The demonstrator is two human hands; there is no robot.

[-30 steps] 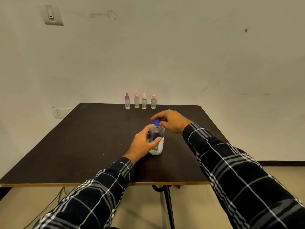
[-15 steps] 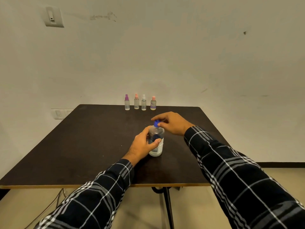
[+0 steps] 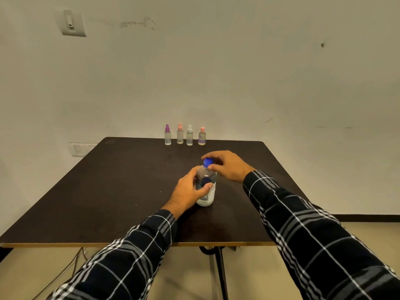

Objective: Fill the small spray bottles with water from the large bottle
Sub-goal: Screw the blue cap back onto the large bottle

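The large clear bottle stands upright near the middle of the dark table. My left hand grips its body from the left. My right hand pinches its blue cap from the right. Several small spray bottles stand in a row at the table's far edge: a purple-capped one, a pink-capped one, a white-capped one and a shorter pink-capped one with a purple label. All of them have their caps on.
The table's back edge sits against a pale wall carrying a switch plate high at the left and a socket low at the left. Cables hang below the front edge beside the table leg.
My right hand's fingers have shifted slightly around the blue cap. The bottle and my left hand stay in place.
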